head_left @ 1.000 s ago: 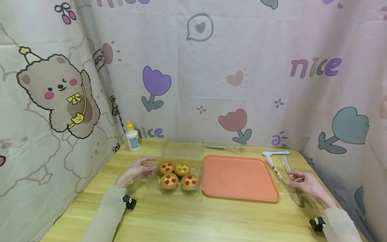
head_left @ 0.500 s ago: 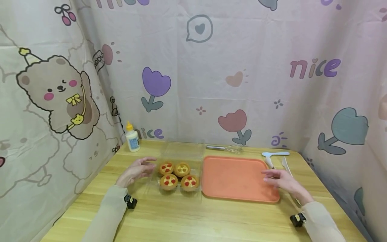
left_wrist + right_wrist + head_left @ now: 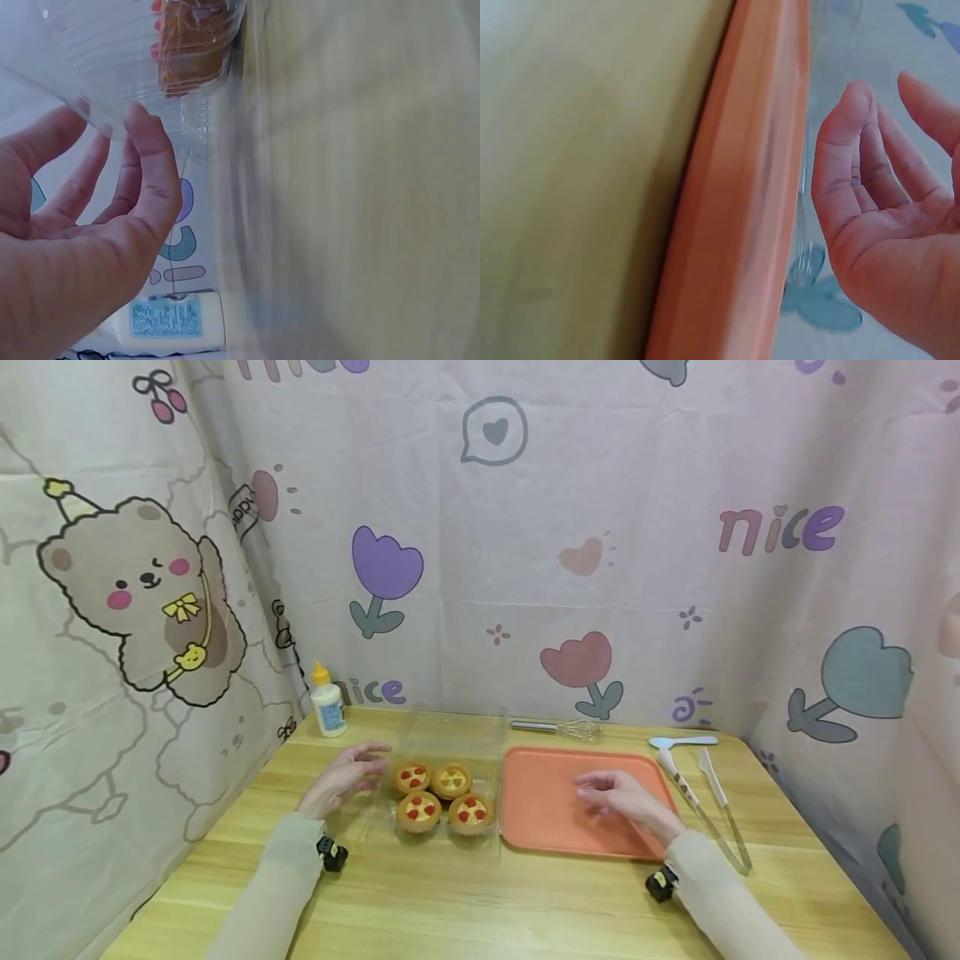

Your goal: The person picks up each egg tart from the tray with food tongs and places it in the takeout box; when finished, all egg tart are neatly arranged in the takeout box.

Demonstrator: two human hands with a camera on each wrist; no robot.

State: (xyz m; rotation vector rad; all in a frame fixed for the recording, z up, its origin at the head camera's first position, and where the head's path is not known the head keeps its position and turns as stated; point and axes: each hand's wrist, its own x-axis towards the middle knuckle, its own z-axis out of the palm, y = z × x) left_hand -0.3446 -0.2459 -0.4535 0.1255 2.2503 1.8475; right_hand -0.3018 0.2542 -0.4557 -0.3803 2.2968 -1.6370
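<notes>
Beside the left edge of a clear plastic box (image 3: 487, 768) is my left hand (image 3: 347, 779), its fingers loosely bent and spread. In the left wrist view, fingertips (image 3: 142, 120) lie at the clear rim; whether they touch it I cannot tell. Inside the box sit several small tarts (image 3: 418, 811) with red or yellow topping. My right hand (image 3: 618, 797), holding nothing, hovers over the orange tray (image 3: 540, 814) with relaxed, bent fingers. Tongs (image 3: 720, 827) with white patterned tips lie spread on the table, right of the tray.
At the back lie a whisk (image 3: 558, 727) and a pale blue spoon (image 3: 682, 742). A white bottle with a yellow cap (image 3: 327, 702) stands at the back left. Behind the wooden table (image 3: 450, 902) hangs a printed curtain (image 3: 480, 543).
My right hand has moved left, from above the tongs to over the tray. The left hand has shifted only slightly. The tarts and box have stayed in place.
</notes>
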